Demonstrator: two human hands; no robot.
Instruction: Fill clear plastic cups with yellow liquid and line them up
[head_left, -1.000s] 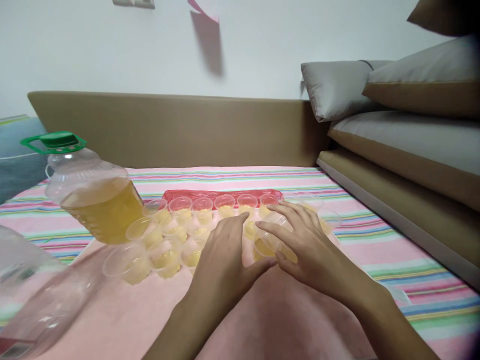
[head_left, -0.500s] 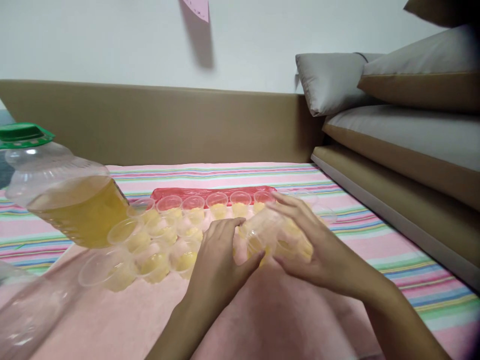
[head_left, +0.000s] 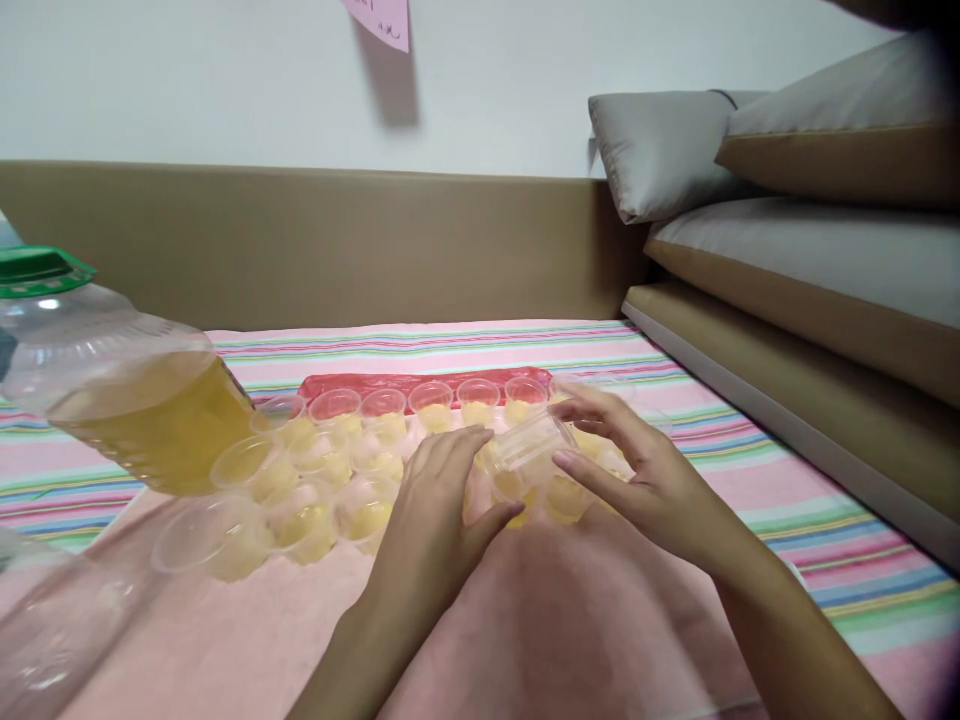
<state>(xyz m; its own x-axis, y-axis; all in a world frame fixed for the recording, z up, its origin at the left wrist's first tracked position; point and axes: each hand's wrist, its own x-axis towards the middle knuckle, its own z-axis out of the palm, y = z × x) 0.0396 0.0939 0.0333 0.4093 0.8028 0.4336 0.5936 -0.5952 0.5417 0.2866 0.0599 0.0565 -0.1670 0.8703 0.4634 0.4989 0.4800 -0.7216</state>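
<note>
A clear plastic cup, possibly several nested together (head_left: 529, 443), lies tilted on its side in the air between my hands. My left hand (head_left: 442, 490) curves round its left end, thumb and fingers apart on either side. My right hand (head_left: 637, 465) has its thumb and fingertips at the cup's wider right rim. Below and around my hands stand rows of clear cups holding something yellow, such as the cup (head_left: 304, 520) left of my left hand. My hands hide some of those cups.
A big clear bottle of yellow liquid with a green cap (head_left: 142, 400) stands at left. Behind the cups lies a red plastic package (head_left: 427, 382). Clear plastic (head_left: 52, 620) sits at lower left. Grey-brown cushions (head_left: 810, 230) are stacked at right on the striped sheet (head_left: 847, 520).
My right hand's fingers have drawn in to the rim of the held cup, which now lies more clearly between both hands. My left hand has hardly moved. The view has shifted slightly.
</note>
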